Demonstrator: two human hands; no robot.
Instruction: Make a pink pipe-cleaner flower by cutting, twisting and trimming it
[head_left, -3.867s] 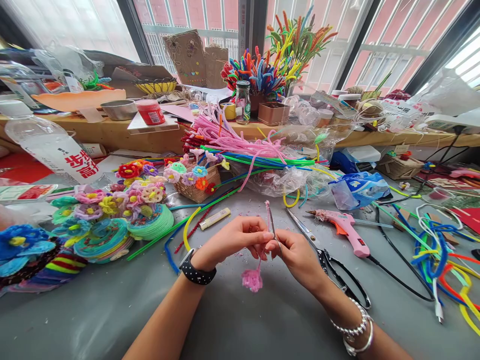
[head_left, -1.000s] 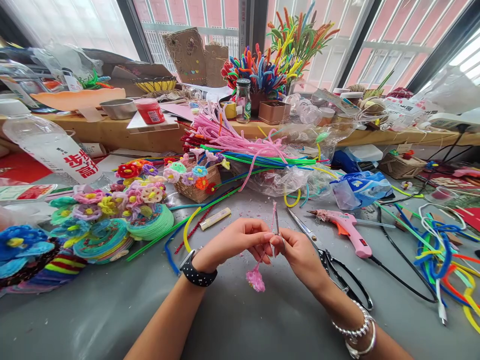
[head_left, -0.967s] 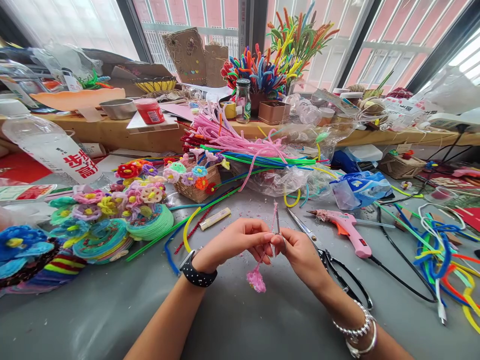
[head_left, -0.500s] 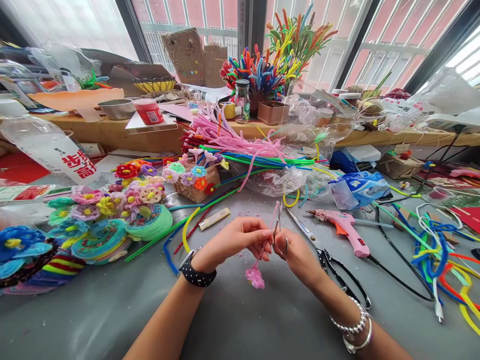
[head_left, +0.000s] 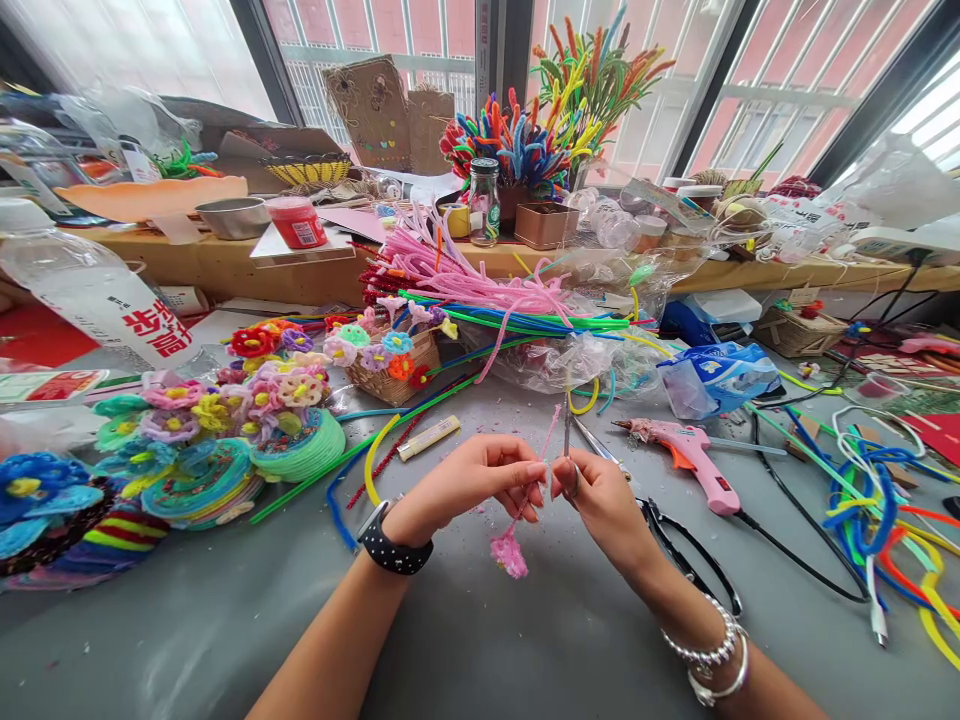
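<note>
My left hand [head_left: 476, 483] pinches a thin pink pipe cleaner stem [head_left: 546, 442] that slants up and away from my fingers. A fluffy pink pompom flower [head_left: 508, 552] hangs from its lower end, just above the grey table [head_left: 480, 640]. My right hand [head_left: 600, 503] is closed on a small pair of metal scissors [head_left: 568, 440], blades pointing up just right of the stem. Both hands meet over the table's middle.
Large black-handled scissors [head_left: 660, 525] and a pink glue gun [head_left: 690, 455] lie right of my hands. Pipe cleaner flowers [head_left: 225, 420] crowd the left, a flower basket [head_left: 394, 360] and a bundle of pipe cleaners [head_left: 495, 300] sit behind, loose coloured wires [head_left: 877, 500] at right.
The small scissors, tilted against the pink stem half a second ago, now stand upright and apart from it to the right. The pompom flower hangs in nearly the same place.
</note>
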